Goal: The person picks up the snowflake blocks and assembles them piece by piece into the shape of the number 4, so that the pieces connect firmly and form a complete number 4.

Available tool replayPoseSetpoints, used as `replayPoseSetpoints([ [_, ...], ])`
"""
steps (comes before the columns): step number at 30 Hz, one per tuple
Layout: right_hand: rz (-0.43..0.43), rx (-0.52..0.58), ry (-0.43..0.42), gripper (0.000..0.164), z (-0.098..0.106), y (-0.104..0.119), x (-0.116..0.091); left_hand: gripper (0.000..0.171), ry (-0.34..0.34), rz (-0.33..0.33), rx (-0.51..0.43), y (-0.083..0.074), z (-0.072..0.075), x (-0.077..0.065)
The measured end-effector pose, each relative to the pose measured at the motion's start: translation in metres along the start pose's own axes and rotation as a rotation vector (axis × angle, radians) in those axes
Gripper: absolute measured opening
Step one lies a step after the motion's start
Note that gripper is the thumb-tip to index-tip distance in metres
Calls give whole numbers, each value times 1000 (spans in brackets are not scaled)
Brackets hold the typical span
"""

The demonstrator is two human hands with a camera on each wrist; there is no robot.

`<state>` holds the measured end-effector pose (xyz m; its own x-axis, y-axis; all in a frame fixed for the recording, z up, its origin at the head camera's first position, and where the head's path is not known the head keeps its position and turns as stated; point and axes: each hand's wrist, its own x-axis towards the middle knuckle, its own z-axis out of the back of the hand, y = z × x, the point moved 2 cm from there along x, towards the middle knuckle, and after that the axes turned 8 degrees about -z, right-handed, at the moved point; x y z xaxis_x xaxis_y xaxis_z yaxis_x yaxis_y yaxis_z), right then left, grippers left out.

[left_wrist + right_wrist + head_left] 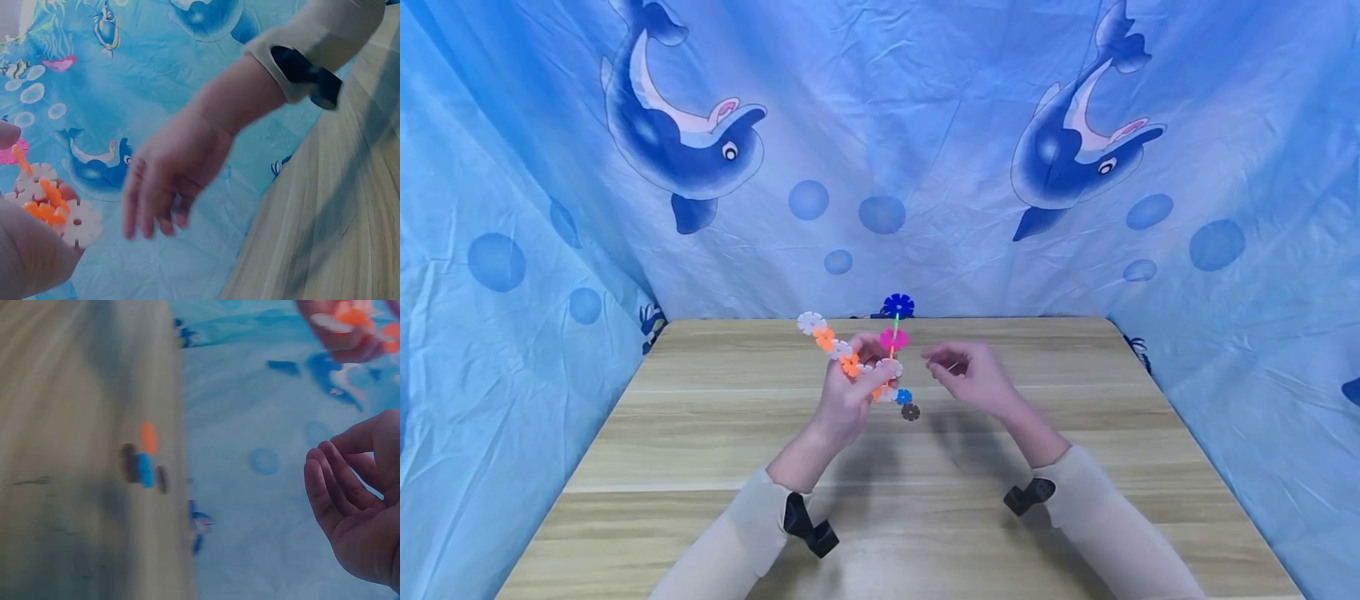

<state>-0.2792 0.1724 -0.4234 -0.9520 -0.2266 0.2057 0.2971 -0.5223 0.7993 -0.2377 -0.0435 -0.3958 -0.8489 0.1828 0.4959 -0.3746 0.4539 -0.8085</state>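
Note:
My left hand [842, 404] grips a chain of interlocking snowflake discs [840, 350], toothed and flower-shaped, in white and orange. One branch reaches up and left to a white disc [812, 323]; another rises through a pink disc [893, 339] and a green piece [896, 323] to a dark blue disc [898, 306]. Fingers and thumb hide the middle of the build. In the left wrist view, white and orange discs [80, 223] stick out beside the thumb. My right hand [976, 379] hovers to the right, fingers loosely bent, with nothing in it in the right wrist view [362, 506].
Loose discs lie on the wooden table [700, 433] beneath the hands: a blue disc [904, 397], a brown disc [911, 412] and an orange disc [149, 437]. Behind the table's far edge hangs a blue curtain [910, 125] printed with dolphins, and more curtain flanks both sides.

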Motion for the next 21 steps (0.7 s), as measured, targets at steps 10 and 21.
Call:
replayPoseSetpoints([
  [10, 19, -302, 184, 21, -49, -37, 0, 30, -104, 31, 97, -1, 0, 1],
  [21, 139, -526, 252, 13, -75, -45, -4, 19, -186, 138, -63, -1, 1, 2],
])
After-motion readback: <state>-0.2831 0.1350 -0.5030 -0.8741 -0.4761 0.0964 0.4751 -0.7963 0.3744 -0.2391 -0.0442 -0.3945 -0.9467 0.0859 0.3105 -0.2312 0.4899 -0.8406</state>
